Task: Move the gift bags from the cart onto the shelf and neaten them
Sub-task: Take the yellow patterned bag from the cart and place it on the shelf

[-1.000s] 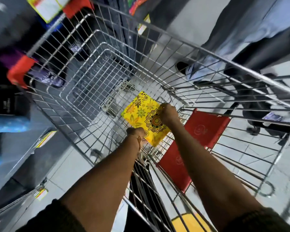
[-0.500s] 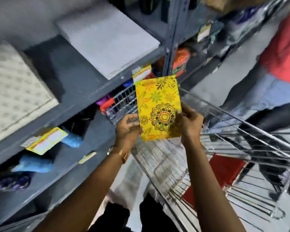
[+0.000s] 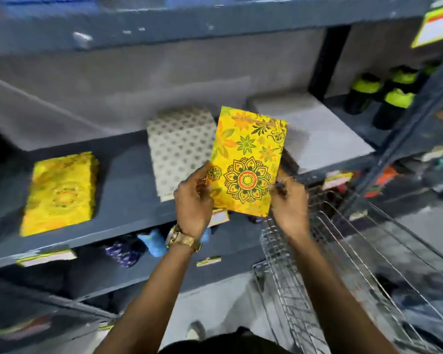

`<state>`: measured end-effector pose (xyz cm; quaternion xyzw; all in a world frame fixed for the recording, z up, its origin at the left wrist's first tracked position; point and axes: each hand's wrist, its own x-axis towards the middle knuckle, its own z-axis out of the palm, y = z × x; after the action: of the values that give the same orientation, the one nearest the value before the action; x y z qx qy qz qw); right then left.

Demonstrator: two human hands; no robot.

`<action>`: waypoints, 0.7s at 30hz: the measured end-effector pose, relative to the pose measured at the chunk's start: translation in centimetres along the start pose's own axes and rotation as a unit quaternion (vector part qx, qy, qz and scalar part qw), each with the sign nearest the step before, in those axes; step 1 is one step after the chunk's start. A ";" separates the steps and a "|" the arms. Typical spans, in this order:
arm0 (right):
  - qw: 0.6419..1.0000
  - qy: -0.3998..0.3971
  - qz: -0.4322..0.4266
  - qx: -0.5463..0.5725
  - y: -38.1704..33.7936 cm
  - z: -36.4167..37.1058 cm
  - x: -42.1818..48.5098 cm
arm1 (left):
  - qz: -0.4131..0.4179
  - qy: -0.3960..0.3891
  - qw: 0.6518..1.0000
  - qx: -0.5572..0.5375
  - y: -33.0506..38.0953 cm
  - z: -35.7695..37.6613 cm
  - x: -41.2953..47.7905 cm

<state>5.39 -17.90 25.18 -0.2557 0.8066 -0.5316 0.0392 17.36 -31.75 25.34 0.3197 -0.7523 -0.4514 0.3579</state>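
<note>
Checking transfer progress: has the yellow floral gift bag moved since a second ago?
Yes. The yellow gift bag, held by the left hand and right hand, went from inside the cart up to the shelf.

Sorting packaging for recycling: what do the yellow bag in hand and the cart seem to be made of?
The yellow gift bag, held by the left hand and right hand, looks like glossy printed paper or thin card: flat, with crisp edges. The cart looks like bare metal wire: a shiny silver grid.

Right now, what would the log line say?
stage: carrying | left hand + right hand: holding yellow floral gift bag | position: above shelf | matching yellow stack: shelf left
</note>
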 end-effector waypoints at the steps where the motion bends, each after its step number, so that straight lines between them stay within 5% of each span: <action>1: 1.000 -0.020 -0.014 0.004 -0.8 1.2 0.0 | 0.001 0.019 1.000 0.015 -0.6 -1.3 0.2; 13: 0.972 -0.215 -0.070 0.069 -9.4 19.4 -0.5 | -0.073 0.199 0.973 0.092 -8.4 -19.1 2.1; 21: 0.941 -0.326 -0.070 0.049 -14.1 32.9 -0.5 | -0.135 0.212 0.950 0.187 -13.5 -29.0 4.9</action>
<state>22.10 -49.53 23.27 -0.4683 0.7025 -0.4597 0.2754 40.82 -54.03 24.06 0.5679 -0.6798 -0.2687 0.3783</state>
